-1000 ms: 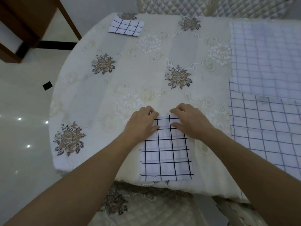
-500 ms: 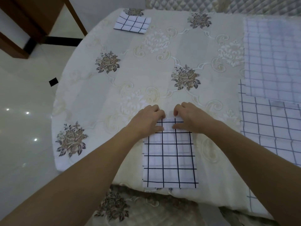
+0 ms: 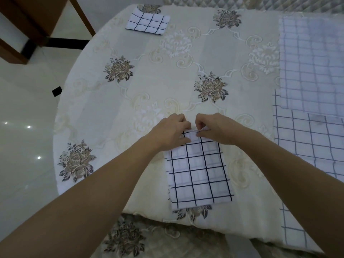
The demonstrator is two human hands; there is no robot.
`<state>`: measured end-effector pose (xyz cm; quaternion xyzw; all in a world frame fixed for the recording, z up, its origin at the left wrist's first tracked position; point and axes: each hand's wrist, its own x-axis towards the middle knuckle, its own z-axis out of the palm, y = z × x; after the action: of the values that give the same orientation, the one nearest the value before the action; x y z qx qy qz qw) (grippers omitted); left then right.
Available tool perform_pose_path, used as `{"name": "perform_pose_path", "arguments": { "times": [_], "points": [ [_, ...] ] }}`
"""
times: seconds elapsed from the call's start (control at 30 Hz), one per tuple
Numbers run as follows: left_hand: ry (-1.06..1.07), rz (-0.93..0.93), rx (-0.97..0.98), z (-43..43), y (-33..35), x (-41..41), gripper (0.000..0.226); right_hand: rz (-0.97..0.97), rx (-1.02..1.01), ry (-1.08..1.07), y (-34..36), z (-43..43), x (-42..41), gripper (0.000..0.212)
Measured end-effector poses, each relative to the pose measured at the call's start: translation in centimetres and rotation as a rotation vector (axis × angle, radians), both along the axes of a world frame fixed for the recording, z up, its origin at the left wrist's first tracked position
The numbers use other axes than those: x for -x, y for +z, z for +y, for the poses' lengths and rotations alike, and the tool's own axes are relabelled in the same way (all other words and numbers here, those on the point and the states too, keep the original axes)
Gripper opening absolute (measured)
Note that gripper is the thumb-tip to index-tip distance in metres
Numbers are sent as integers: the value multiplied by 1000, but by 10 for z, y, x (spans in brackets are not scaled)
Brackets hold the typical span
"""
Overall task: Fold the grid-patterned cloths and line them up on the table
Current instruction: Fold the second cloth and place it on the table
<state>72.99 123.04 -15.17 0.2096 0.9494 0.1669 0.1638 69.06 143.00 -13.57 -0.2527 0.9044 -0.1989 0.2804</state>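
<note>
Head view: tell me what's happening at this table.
A person is folding a grid-patterned cloth, already a narrow strip lying at the near edge of the table. The left hand and right hand pinch its far end side by side. One folded cloth sits at the far edge; two larger unfolded cloths lie overlapped on the right.

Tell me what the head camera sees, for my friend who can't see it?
The left hand and right hand pinch the far edge of a half-folded cloth near the front of a table with a flowery cover. A small folded cloth lies at the far left, and two open cloths overlap on the right.
</note>
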Motion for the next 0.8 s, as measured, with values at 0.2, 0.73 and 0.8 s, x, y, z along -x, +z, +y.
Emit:
{"name": "perform_pose_path", "arguments": {
  "times": [0.2,0.73,0.8],
  "points": [
    [52,57,6,6,22,12,18,15,-15,26,18,5,11,22],
    [36,202,-271,4,44,-63,4,311,138,116,33,49,-61,23],
    [33,196,-280,5,35,-79,6,375,145,145,15,58,-81,30]
  ]
}}
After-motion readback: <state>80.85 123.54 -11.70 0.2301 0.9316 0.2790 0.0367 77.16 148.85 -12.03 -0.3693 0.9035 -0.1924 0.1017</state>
